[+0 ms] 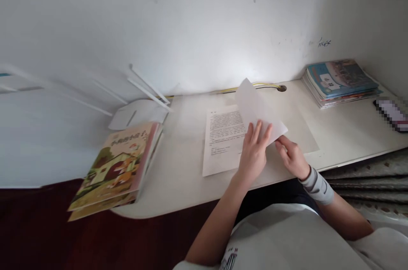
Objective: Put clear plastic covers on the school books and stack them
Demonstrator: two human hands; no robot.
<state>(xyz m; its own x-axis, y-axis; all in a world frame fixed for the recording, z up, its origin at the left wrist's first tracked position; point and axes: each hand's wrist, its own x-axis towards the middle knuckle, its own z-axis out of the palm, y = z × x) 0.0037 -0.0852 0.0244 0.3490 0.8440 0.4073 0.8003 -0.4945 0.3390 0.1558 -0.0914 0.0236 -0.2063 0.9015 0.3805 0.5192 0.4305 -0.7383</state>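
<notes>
A printed sheet of paper (223,138) lies on the white desk (185,176), its right part folded up and over into a raised flap (255,104). My left hand (253,151) rests flat on the fold, fingers stretched out and pressing the paper. My right hand (291,157) pinches the flap's lower right corner against the desk. A grey band wraps the right wrist.
A stack of picture books (117,168) overhangs the desk's left front edge. A white router (137,112) with antennas stands behind it. Another stack of books (341,81) sits at the back right, with a blurred dark object (392,112) beside it. A cable hole (281,88) is by the wall.
</notes>
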